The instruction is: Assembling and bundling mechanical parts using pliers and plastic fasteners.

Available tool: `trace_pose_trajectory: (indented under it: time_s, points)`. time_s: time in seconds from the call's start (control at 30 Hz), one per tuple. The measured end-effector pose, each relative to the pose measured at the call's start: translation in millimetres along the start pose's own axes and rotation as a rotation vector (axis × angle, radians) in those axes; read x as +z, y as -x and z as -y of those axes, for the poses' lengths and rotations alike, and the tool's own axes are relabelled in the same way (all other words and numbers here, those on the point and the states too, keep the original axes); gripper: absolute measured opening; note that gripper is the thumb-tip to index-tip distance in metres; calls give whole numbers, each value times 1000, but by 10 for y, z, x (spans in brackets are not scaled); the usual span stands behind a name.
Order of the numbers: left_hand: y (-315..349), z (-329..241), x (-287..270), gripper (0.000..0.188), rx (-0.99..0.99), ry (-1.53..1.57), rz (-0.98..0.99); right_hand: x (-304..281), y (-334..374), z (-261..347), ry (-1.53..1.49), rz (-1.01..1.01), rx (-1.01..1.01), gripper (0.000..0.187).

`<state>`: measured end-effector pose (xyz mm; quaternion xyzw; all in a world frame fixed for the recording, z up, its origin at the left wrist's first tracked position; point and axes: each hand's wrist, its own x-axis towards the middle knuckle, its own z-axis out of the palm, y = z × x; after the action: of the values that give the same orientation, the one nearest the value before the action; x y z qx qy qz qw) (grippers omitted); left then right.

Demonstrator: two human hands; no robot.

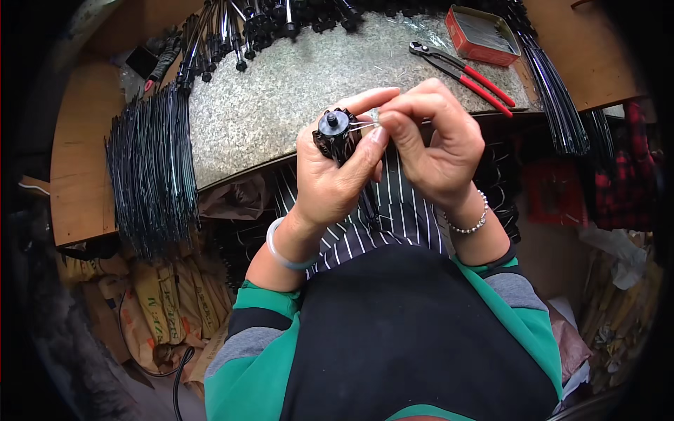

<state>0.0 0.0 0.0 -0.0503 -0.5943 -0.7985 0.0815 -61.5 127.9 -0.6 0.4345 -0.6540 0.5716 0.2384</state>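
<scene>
- The person's left hand [326, 175] is wrapped around a black piece [333, 121], a round disc with a short knob showing at its top; everything else I place by that piece.
- The black piece itself is held up by the near edge of the speckled grey surface [242, 119], which stretches out beyond it.
- The right hand [446, 144], just right of the black piece, pinches thin pale strands [362, 125] between thumb and forefinger; the strands run from the piece to those fingertips, and the left thumb lies close against them.
- Beyond the black piece and to its right, I see pliers [484, 88] with red handles lying on the surface, well apart from both hands.
- Past the pliers, farther from the black piece, stands a red box [489, 54] with thin pieces inside, too small to make out.
- Left of the black piece, a thick bundle of dark thin rods [151, 168] hangs over the edge.
- Far right of it, a second dark bundle [558, 98] hangs likewise.
- Directly beyond it, black-ended rods [281, 17] are heaped.
</scene>
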Motion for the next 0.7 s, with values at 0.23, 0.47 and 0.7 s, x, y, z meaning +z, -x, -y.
trace_pose_trajectory:
  time_s: [0.23,0.47,0.7]
  points:
    - [-55,-21,-9,51,75,67,-57,137,242,18,-316,-227,174,24]
    - [-71,97,-15,63,187,32,-102,231,535,54,-170,21,222,34]
    - [-45,176,-5,58,238,-12,-94,328,580,3,-7,-73,81,25]
